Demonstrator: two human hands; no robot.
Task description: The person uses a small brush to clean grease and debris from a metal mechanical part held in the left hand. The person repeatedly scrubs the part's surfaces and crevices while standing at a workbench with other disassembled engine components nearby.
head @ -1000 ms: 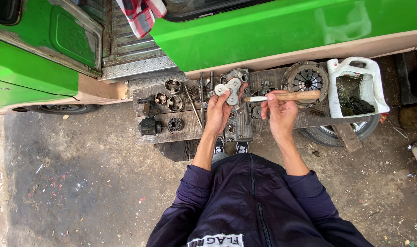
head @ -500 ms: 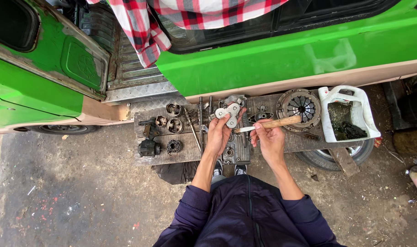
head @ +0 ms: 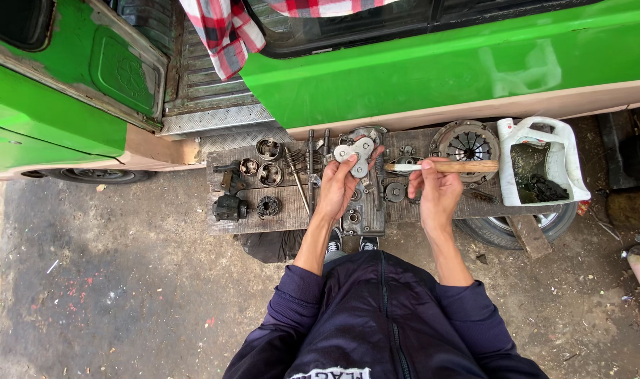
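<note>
- The left hand [head: 339, 188] is closed around a flat grey metal plate [head: 355, 154] with round holes; the fingers grip its lower edge, so most of the plate stands out above the fingertips.
- The right hand [head: 438, 191] is closed on a wooden-handled tool [head: 442, 167], held level; its thumb lies over the handle, the wooden end sticks out to the right of the grip and the pale metal end points left, toward the plate (the two do not seem to touch).
- Both hands hover above a wooden plank bench [head: 285, 217] that stands beside a green vehicle [head: 432, 63].
- Just below the left hand lies a dark metal housing [head: 362, 217] on the planks.
- Left of this grip are several round metal parts: three cylindrical pieces [head: 269, 173] and a black part [head: 231, 208], also long shafts [head: 300, 179].
- Right of the right-hand grip, just beyond the handle end, lies a clutch pressure plate [head: 467, 145], and further right a cut-open white plastic jug [head: 553, 158] with dark oily parts inside.
- A red checked cloth [head: 221, 35] hangs from the vehicle above.
</note>
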